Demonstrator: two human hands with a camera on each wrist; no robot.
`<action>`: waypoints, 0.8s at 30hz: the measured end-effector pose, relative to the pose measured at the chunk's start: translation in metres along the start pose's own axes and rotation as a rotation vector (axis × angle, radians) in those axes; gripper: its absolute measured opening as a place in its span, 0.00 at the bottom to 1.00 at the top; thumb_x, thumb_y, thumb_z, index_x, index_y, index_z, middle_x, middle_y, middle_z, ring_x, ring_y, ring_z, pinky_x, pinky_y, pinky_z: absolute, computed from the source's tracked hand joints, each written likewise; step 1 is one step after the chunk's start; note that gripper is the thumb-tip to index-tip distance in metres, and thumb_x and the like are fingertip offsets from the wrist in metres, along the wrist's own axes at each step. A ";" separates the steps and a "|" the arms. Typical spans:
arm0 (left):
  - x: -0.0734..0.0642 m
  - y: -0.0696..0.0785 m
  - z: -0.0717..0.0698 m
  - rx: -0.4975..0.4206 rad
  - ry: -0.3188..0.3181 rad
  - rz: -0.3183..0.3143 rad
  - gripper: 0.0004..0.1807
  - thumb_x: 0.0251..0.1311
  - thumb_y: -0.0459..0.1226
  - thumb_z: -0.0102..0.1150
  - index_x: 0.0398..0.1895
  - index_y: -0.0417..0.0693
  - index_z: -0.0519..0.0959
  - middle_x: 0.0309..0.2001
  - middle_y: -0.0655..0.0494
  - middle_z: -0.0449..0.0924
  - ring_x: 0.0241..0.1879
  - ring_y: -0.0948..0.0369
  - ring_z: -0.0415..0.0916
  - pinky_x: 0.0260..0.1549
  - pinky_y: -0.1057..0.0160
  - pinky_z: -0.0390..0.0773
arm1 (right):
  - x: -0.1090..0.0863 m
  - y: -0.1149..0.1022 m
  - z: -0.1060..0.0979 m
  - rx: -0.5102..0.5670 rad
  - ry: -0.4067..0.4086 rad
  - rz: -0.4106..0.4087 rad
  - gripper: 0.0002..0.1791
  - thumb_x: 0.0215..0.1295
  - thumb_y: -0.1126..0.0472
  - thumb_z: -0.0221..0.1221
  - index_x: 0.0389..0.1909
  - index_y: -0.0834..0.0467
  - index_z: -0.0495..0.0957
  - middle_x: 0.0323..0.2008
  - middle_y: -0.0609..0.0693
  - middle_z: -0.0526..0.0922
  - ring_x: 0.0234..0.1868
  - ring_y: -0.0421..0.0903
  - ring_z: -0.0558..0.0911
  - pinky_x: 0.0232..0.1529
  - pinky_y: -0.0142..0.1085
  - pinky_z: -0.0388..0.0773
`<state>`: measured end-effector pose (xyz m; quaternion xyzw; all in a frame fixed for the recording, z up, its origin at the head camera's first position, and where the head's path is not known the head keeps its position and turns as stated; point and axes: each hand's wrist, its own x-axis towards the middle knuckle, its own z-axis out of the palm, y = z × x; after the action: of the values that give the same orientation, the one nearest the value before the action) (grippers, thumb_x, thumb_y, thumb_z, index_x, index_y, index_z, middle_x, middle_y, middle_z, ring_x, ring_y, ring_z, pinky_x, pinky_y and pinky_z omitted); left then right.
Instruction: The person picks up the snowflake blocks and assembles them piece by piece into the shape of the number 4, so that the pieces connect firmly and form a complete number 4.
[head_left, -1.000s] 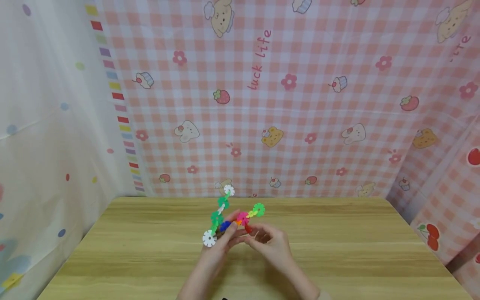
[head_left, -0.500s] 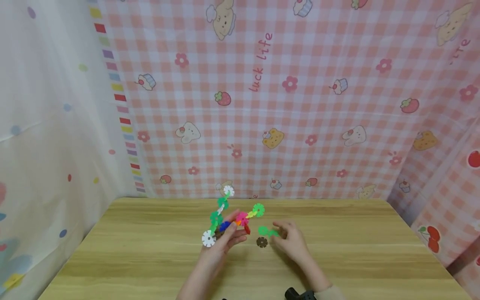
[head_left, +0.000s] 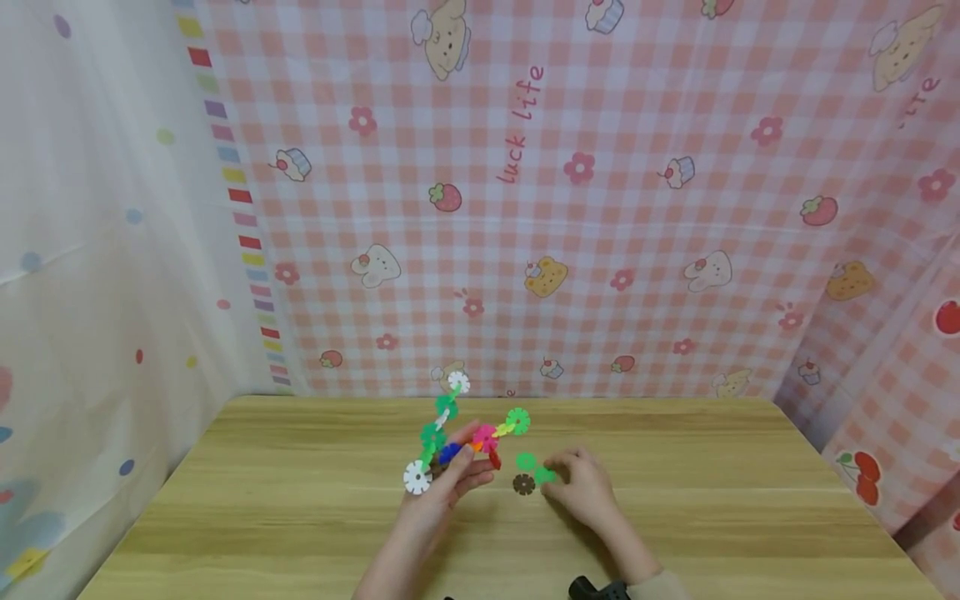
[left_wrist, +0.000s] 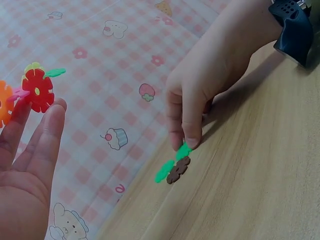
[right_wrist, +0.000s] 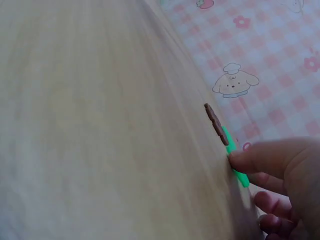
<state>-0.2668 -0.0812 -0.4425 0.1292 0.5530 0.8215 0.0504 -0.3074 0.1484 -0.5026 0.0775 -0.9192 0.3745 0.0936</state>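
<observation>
My left hand grips a bent chain of interlocked snowflake discs, thumb across it near the blue disc. White and green discs run up the chain's left side. Its right branch has a pink disc, yellow pieces and a green end disc; a red disc hangs below the pink one. To the right, my right hand pinches a loose green snowflake disc at the tabletop, between thumb and fingertips. Beside it lie a second green disc and a brown disc.
The wooden table reaches back to a pink checked cloth hanging behind it. More patterned cloth hangs at both sides. A black device sits at my right wrist.
My right hand has left the red disc on the chain and moved right to the loose discs, where it now pinches a green one. The left hand and chain stay nearly still.
</observation>
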 end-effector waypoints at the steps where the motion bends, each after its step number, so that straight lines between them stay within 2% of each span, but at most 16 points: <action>1: 0.000 0.000 0.000 -0.001 -0.001 -0.001 0.28 0.70 0.41 0.53 0.69 0.37 0.64 0.60 0.39 0.72 0.47 0.51 0.80 0.50 0.56 0.78 | 0.000 0.000 0.000 0.000 -0.007 0.007 0.18 0.43 0.61 0.72 0.38 0.58 0.83 0.44 0.54 0.77 0.49 0.57 0.74 0.54 0.58 0.66; 3: 0.000 -0.001 0.000 0.000 -0.005 0.002 0.28 0.70 0.41 0.53 0.69 0.37 0.64 0.60 0.39 0.72 0.47 0.51 0.80 0.50 0.56 0.78 | 0.000 -0.001 0.000 0.007 -0.020 0.016 0.18 0.40 0.61 0.72 0.37 0.58 0.82 0.41 0.52 0.77 0.48 0.55 0.74 0.53 0.56 0.66; 5: 0.000 -0.001 0.000 -0.003 -0.007 0.003 0.28 0.71 0.41 0.53 0.68 0.37 0.64 0.59 0.39 0.73 0.47 0.51 0.80 0.50 0.55 0.78 | 0.000 -0.002 0.000 0.049 -0.039 0.019 0.17 0.40 0.64 0.71 0.35 0.58 0.80 0.36 0.50 0.77 0.42 0.51 0.75 0.49 0.50 0.70; 8: 0.000 -0.002 0.000 -0.007 -0.010 0.005 0.27 0.70 0.40 0.53 0.68 0.37 0.64 0.59 0.40 0.73 0.47 0.51 0.80 0.50 0.55 0.78 | 0.000 -0.005 -0.003 0.159 -0.095 0.017 0.13 0.43 0.68 0.68 0.32 0.59 0.79 0.28 0.46 0.77 0.31 0.44 0.75 0.36 0.38 0.74; 10: 0.001 -0.002 -0.001 -0.007 -0.009 0.008 0.27 0.70 0.40 0.53 0.68 0.37 0.65 0.58 0.41 0.74 0.47 0.51 0.80 0.50 0.55 0.78 | 0.000 -0.010 -0.006 0.263 -0.156 0.008 0.10 0.46 0.70 0.67 0.32 0.62 0.80 0.24 0.46 0.78 0.26 0.42 0.75 0.27 0.33 0.74; 12: 0.000 -0.002 -0.002 0.000 -0.010 0.012 0.26 0.71 0.40 0.52 0.68 0.38 0.65 0.58 0.41 0.74 0.48 0.50 0.80 0.51 0.54 0.78 | -0.001 -0.018 -0.012 0.356 -0.230 0.007 0.07 0.51 0.68 0.67 0.33 0.64 0.82 0.25 0.46 0.80 0.26 0.41 0.76 0.26 0.31 0.75; 17: 0.000 -0.002 -0.003 0.016 -0.009 0.023 0.27 0.71 0.41 0.52 0.68 0.38 0.65 0.57 0.41 0.76 0.48 0.51 0.80 0.51 0.55 0.77 | -0.005 -0.040 -0.022 0.598 -0.396 0.023 0.12 0.61 0.63 0.64 0.39 0.70 0.80 0.27 0.51 0.81 0.24 0.40 0.77 0.25 0.32 0.77; 20: 0.001 -0.003 -0.003 0.023 -0.013 0.030 0.27 0.71 0.41 0.52 0.68 0.37 0.64 0.58 0.41 0.75 0.48 0.51 0.80 0.51 0.55 0.78 | -0.007 -0.049 -0.023 0.694 -0.444 0.032 0.13 0.64 0.65 0.62 0.41 0.73 0.78 0.23 0.50 0.79 0.18 0.39 0.73 0.18 0.29 0.73; 24: 0.001 -0.004 -0.002 0.013 -0.016 0.016 0.28 0.71 0.42 0.53 0.68 0.37 0.64 0.59 0.43 0.74 0.48 0.53 0.80 0.51 0.55 0.77 | -0.010 -0.055 -0.023 0.726 -0.465 0.042 0.12 0.65 0.66 0.60 0.41 0.73 0.77 0.17 0.48 0.76 0.15 0.39 0.72 0.16 0.27 0.69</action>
<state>-0.2684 -0.0810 -0.4465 0.1404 0.5569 0.8173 0.0472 -0.2833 0.1260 -0.4516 0.1689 -0.7257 0.6481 -0.1573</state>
